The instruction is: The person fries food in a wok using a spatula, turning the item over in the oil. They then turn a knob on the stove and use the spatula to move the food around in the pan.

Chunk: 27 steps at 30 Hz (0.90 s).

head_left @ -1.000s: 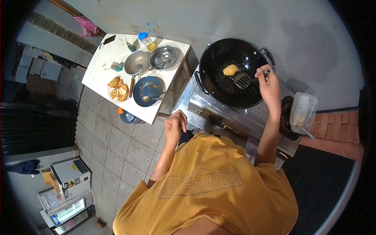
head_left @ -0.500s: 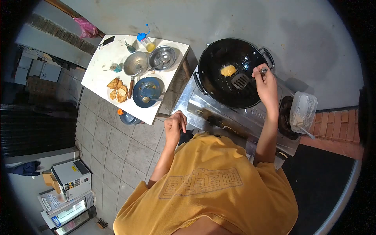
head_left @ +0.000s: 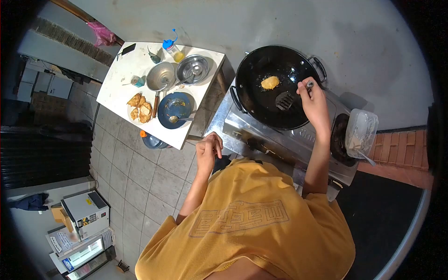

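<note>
A yellow piece of food (head_left: 269,83) lies in the black wok (head_left: 254,108) on the stove. My right hand (head_left: 312,100) is closed round the handle of a slotted spatula (head_left: 283,101), whose head rests low in the wok, just below and right of the food. Near the corner of the white table, my left hand (head_left: 209,146) hangs in front of my body with its fingers curled. Whether anything is inside it is hidden.
On the white table (head_left: 112,88) are a blue plate (head_left: 175,106) with a spoon, a pan (head_left: 161,75), a steel bowl (head_left: 192,65), fried pieces (head_left: 145,111) and a bottle (head_left: 173,50). A plastic tub (head_left: 362,128) stands right of the stove (head_left: 298,140).
The spatula head has tilted and shifted slightly left in the wok, and my right hand has moved a little. The food lies slightly further left. My left hand has stayed still.
</note>
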Tool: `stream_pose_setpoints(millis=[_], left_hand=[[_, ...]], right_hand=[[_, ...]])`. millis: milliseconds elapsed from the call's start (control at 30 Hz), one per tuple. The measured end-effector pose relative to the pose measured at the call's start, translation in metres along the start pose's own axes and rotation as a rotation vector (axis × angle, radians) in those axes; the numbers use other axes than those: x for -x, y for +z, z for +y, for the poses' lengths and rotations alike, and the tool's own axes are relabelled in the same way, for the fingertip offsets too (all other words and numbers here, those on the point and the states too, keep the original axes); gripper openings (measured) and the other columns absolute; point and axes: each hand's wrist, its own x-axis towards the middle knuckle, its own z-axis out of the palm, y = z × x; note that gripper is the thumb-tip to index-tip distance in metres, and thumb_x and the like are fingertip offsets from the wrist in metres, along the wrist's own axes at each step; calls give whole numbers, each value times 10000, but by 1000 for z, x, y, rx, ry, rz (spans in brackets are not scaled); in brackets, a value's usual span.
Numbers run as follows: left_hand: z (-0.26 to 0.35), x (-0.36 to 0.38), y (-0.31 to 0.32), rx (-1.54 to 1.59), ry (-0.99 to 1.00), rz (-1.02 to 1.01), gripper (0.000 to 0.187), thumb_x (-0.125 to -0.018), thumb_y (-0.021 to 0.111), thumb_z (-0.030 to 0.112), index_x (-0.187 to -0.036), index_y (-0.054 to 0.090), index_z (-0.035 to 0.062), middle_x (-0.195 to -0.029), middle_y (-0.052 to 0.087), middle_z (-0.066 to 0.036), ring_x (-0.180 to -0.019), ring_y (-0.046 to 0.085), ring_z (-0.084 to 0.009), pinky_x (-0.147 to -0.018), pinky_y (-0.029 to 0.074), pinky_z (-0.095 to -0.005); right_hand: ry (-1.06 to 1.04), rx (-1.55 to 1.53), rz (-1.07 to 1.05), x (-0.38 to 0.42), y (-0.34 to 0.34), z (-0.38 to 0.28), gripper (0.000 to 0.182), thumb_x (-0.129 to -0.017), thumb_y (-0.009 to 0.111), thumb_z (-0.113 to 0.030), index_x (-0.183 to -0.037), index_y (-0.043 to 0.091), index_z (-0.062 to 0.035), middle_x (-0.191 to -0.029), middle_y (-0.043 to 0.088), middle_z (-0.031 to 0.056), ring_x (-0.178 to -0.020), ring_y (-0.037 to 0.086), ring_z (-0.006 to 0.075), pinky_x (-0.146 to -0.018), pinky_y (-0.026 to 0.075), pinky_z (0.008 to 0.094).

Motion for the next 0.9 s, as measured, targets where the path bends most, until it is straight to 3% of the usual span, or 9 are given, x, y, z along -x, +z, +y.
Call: stream_pose_setpoints(millis=[167, 367, 567, 767, 900], left_hand=[[1, -1, 1, 5, -4, 10, 592, -983, 348, 209, -464, 527, -15, -630, 541, -78, -508, 379, -73, -476, 260, -233], [-2, -2, 0, 4, 19, -12, 589, -984, 346, 204, -467, 524, -17, -622, 543, -78, -503, 379, -72, -473, 260, -234], [-1, -2, 1, 36, -5, 21, 585, -984, 350, 198, -467, 523, -16, -614, 543, -79, -498, 377, -73, -472, 263, -237], [2, -2, 1, 35, 10, 13, 579, -981, 345, 182, -467, 525, -18, -618, 545, -81, -501, 375, -74, -472, 263, -236], [2, -2, 1, 29, 13, 7, 576, -977, 349, 185, -469, 530, -18, -619, 543, -81, -504, 378, -75, -473, 264, -237]], right_hand=[[-62, -119, 111, 1, 3, -2, 204, -960, 542, -175, -877, 511, 8, -642, 491, 59, -591, 411, 108, -576, 384, 286], [-26, -11, 13, 0, -1, 1, 208, -966, 536, -184, -882, 510, 4, -656, 507, 54, -598, 418, 102, -573, 383, 284], [-48, -149, 95, 0, 4, 2, 201, -961, 544, -173, -881, 503, 7, -650, 495, 56, -594, 411, 108, -573, 382, 287], [-23, -14, 13, 1, 0, -1, 219, -969, 532, -193, -878, 505, 5, -651, 498, 56, -597, 425, 108, -575, 382, 288], [-60, -84, 47, 1, 3, -2, 216, -969, 531, -192, -877, 505, 2, -643, 486, 54, -592, 418, 112, -572, 380, 290]])
